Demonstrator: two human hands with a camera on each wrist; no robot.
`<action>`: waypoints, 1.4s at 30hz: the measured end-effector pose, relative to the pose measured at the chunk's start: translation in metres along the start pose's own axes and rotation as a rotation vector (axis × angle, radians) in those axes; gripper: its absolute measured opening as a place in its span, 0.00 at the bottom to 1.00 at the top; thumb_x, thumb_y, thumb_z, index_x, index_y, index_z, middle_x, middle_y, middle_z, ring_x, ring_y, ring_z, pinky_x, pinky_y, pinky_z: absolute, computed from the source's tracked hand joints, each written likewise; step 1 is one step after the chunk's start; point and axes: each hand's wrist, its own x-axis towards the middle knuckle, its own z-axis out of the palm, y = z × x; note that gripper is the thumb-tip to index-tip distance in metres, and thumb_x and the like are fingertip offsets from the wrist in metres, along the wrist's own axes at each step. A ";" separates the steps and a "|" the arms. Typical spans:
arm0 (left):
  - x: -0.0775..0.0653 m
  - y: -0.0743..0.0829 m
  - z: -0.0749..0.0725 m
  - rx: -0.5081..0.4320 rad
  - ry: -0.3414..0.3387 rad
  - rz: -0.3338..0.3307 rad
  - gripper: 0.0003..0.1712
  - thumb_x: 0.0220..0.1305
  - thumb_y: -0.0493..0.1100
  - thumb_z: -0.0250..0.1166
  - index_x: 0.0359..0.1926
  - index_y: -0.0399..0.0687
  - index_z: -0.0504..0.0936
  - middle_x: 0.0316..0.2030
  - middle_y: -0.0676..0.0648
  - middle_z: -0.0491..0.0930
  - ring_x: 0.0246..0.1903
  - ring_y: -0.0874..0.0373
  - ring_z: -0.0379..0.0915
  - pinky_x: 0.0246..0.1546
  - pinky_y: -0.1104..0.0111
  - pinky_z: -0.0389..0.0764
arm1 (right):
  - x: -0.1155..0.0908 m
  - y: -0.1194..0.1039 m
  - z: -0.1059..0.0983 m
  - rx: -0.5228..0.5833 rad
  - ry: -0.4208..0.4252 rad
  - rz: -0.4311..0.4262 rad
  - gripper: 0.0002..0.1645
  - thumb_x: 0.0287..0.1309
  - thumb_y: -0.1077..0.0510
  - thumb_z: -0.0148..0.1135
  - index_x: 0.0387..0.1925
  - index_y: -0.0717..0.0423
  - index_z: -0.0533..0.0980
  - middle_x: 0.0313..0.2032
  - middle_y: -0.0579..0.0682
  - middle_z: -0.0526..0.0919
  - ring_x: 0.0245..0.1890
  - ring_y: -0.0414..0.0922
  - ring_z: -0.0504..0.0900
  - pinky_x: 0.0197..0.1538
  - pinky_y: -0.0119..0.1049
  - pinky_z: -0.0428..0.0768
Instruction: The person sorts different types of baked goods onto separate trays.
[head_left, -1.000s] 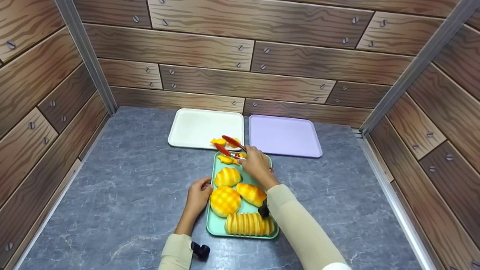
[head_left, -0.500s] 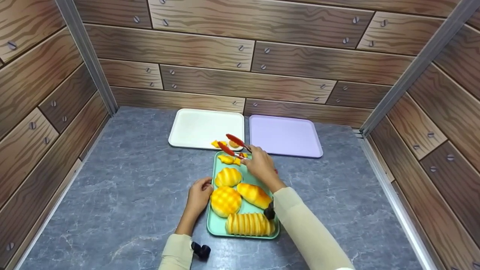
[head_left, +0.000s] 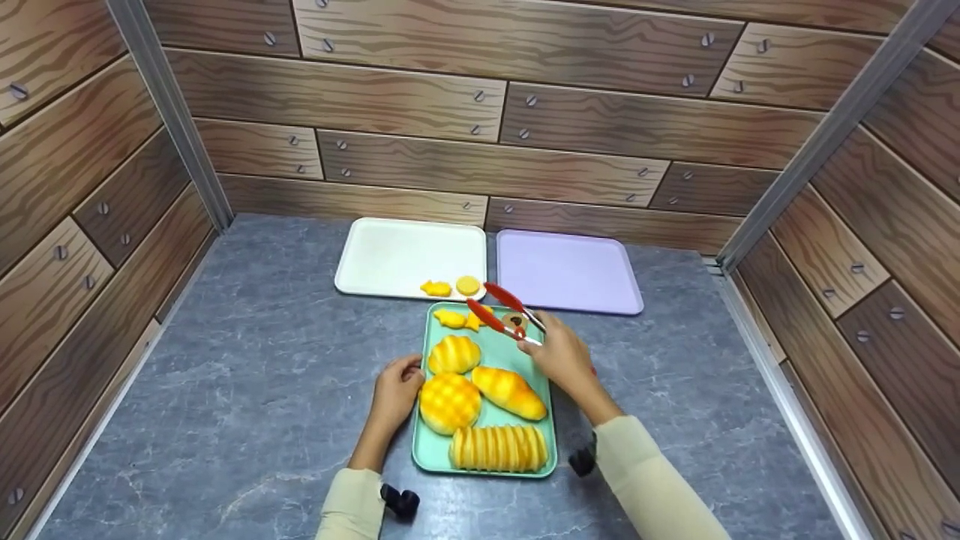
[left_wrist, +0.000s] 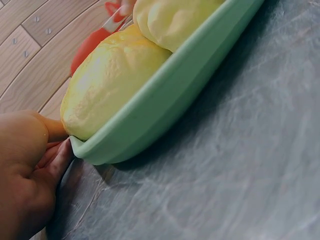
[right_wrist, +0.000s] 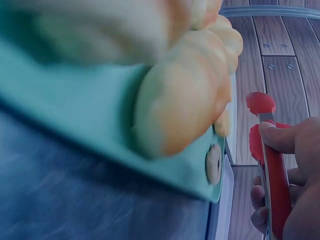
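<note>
- Gripped red tongs (head_left: 489, 316) in the right hand (head_left: 566, 356), with thumb and fingers on opposite sides, probably for controlling the spread; held the tips apart above the far end of the green tray (head_left: 499, 354), with nothing visible clasped between.
- Pinched the green tray's left rim with the fingers and thumb of the left hand (head_left: 399, 386), likely to prevent sliding.
- Placed the green tray nearest, lengthwise, with white tray (head_left: 397, 255) and purple tray (head_left: 570, 270) side by side beyond, presumably for keeping both within reach of the tongs.
- Counted three trays and one pair of tongs.
- Counted four large breads on green: round bun (head_left: 450, 403), ribbed bun (head_left: 454, 354), long roll (head_left: 510, 392), ridged loaf (head_left: 499, 448).
- Counted also, at its far end, one brown cookie (head_left: 515, 321) and at least two small yellow pieces (head_left: 451, 319); could not tell the exact number behind the tongs.
- Counted two items on white, near its front edge: one yellow fish shape (head_left: 437, 289), one yellow disc (head_left: 467, 285).
</note>
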 end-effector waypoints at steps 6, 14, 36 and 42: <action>0.001 -0.001 -0.001 0.002 -0.004 -0.005 0.19 0.65 0.32 0.61 0.56 0.32 0.82 0.45 0.38 0.83 0.44 0.51 0.79 0.48 0.62 0.80 | -0.021 0.023 -0.004 -0.017 0.038 0.020 0.39 0.54 0.47 0.75 0.66 0.54 0.73 0.55 0.57 0.82 0.54 0.58 0.81 0.54 0.59 0.77; 0.000 -0.002 -0.002 0.007 0.006 0.008 0.19 0.64 0.32 0.62 0.56 0.31 0.82 0.43 0.39 0.82 0.43 0.51 0.79 0.46 0.65 0.79 | -0.029 0.041 -0.008 -0.057 0.051 0.046 0.40 0.54 0.47 0.75 0.66 0.55 0.73 0.56 0.57 0.81 0.53 0.59 0.81 0.53 0.58 0.77; 0.000 -0.001 0.001 0.006 0.008 0.007 0.18 0.65 0.32 0.62 0.55 0.31 0.82 0.44 0.39 0.82 0.42 0.53 0.79 0.45 0.67 0.80 | -0.035 0.041 -0.001 -0.123 0.048 0.039 0.41 0.56 0.45 0.72 0.66 0.58 0.72 0.56 0.60 0.81 0.54 0.61 0.80 0.54 0.62 0.76; 0.000 0.000 0.001 0.005 -0.008 -0.002 0.19 0.65 0.32 0.61 0.56 0.31 0.81 0.45 0.38 0.82 0.44 0.51 0.79 0.48 0.62 0.80 | -0.034 0.042 0.000 -0.139 0.046 0.027 0.40 0.56 0.45 0.71 0.65 0.59 0.73 0.54 0.59 0.82 0.52 0.61 0.81 0.53 0.61 0.78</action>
